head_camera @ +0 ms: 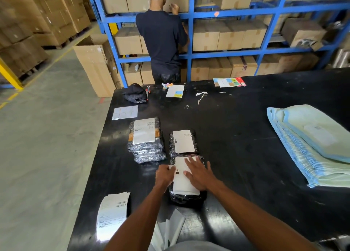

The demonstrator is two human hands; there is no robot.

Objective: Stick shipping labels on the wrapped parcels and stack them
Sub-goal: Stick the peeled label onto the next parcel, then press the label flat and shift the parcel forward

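While the right hand [198,173] lies flat with fingers spread on the label [184,184], the left hand [164,175] sits at the label's left edge, fingers curled; pinching or only pressing, cannot tell.

Head view, the only one: the label lies on the near parcel [186,198], which is in black wrap on the table [236,137], right in front of the person. A second labelled parcel [184,141] lies just beyond it. The stack of parcels [145,142] is beyond and to the left, its top one labelled.

The parcel looks light and soft, and the glossy film is likely slippery; better taken by its long sides than by the label.

Spare labels [112,213] sit at the table's left edge. There is open tabletop to the right, up to the pale blue bags [312,146]. The path to the stack is short, skirting the second parcel.
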